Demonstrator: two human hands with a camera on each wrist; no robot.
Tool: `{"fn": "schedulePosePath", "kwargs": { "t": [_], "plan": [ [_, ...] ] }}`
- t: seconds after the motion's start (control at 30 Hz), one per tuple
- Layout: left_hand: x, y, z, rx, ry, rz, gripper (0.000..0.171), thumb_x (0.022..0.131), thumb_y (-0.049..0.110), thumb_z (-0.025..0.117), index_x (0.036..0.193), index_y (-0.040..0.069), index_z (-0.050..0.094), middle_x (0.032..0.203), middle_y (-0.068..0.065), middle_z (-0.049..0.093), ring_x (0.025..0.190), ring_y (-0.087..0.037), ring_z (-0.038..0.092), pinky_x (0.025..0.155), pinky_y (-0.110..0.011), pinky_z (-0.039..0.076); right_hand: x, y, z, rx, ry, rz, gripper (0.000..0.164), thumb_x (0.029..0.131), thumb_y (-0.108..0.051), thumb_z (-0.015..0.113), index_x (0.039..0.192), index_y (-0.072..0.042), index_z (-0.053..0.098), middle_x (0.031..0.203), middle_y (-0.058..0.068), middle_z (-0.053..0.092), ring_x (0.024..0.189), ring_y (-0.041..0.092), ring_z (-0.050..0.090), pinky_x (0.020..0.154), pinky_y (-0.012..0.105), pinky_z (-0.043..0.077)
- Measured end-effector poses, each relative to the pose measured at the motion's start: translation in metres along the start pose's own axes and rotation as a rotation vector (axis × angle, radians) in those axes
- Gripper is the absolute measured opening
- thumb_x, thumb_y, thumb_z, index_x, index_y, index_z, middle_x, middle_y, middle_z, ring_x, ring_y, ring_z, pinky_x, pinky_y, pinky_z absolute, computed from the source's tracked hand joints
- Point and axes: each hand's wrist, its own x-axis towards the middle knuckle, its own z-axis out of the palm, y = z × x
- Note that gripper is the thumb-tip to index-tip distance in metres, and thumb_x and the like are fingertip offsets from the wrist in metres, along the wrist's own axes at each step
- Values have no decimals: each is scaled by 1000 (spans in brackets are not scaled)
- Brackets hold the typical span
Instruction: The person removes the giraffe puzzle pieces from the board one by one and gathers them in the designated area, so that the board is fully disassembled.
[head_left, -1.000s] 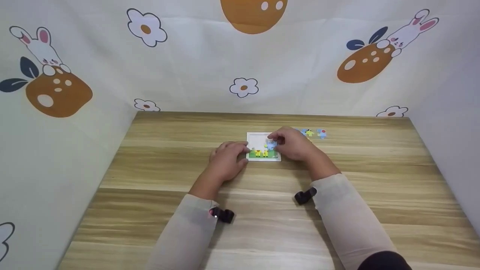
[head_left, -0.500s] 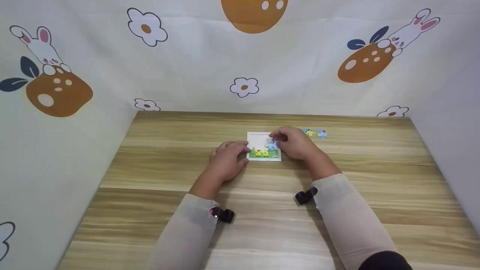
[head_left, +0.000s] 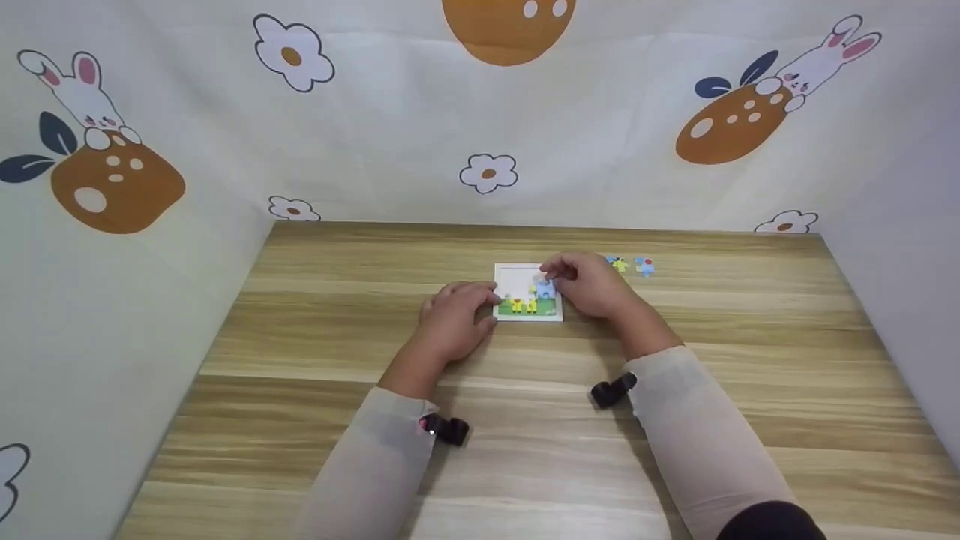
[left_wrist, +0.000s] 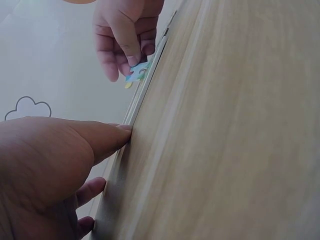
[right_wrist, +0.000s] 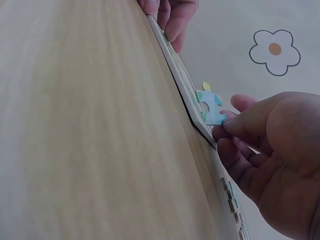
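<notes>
Above the right part of the white puzzle frame (head_left: 516,282), a blue puzzle piece (right_wrist: 212,109) is tilted, pinched by its edge between thumb and fingers of the right hand (head_left: 590,285). At the frame's left edge, the left hand (head_left: 454,318) rests thumb and fingertips, loosely bent. I judge the piece light, thin and rather stiff, its tabs perhaps fragile; better to hold its outer edge.

Rabbit-print cloth (head_left: 405,120) behind wood-grain tabletop (head_left: 540,450)

The right grip (right_wrist: 274,150) pinches a tilted pale-blue puzzle piece (right_wrist: 213,109) at the frame (right_wrist: 178,75).
</notes>
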Motion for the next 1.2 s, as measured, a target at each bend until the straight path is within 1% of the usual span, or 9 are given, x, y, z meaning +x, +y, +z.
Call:
{"fn": "schedulePosePath", "kwargs": {
  "t": [0.17,0.3,0.4,0.53,0.8,0.9,1.0,1.1,1.2],
  "plan": [
    [-2,1,-1,-8,-2,-8,32,106,33,68,138,33,66,166,19,48,162,-22,32,127,-60,25,-2,0,-9,41,1,15,29,104,-5,61,130,-7,73,120,11,76,114,27,67,104,41,53],
    [-1,0,0,-7,1,-8,32,106,33,68,138,33,67,165,19,48,162,-21,32,127,-59,25,-4,5,-21,94,11,33,31,104,-4,61,133,-4,71,121,12,76,112,24,67,94,31,53],
    [-1,0,2,-6,3,-10,32,106,33,68,138,33,67,166,19,48,162,-21,32,127,-59,24,-7,10,-33,136,28,72,32,104,-4,62,135,-4,70,121,11,75,109,23,67,88,26,53],
    [0,0,2,-4,2,-10,33,106,34,68,139,34,66,166,19,48,162,-21,32,127,-59,25,-13,19,-50,164,59,130,33,103,-3,61,135,-6,69,122,10,73,110,22,66,87,24,54],
    [1,-1,2,-2,8,-10,32,106,35,68,138,34,66,166,18,48,162,-22,32,128,-59,24,-31,44,-83,93,94,163,34,103,-2,60,136,-5,68,125,14,74,112,23,65,87,21,52],
    [2,-1,3,0,12,-10,31,106,35,68,137,34,67,166,19,48,162,-23,33,128,-60,24,-37,52,-93,73,116,186,34,103,-2,61,136,-7,69,123,12,74,111,20,64,87,20,50],
    [2,-2,3,0,9,0,32,106,35,68,138,33,66,166,19,48,162,-23,32,129,-61,22,-41,61,-100,71,127,197,35,102,-3,62,136,-7,69,122,11,74,109,18,64,86,18,51],
    [1,-2,2,-4,4,6,33,106,34,67,139,33,66,166,18,48,162,-24,33,129,-62,21,-42,69,-104,72,116,214,37,102,-2,62,138,-7,68,123,11,73,109,17,64,85,17,52],
    [1,-1,2,1,0,5,34,106,35,67,140,33,66,166,18,48,161,-23,33,130,-61,21,-44,74,-106,88,92,262,37,104,-3,61,140,-10,67,125,11,70,112,20,62,86,17,52]
  ]
}}
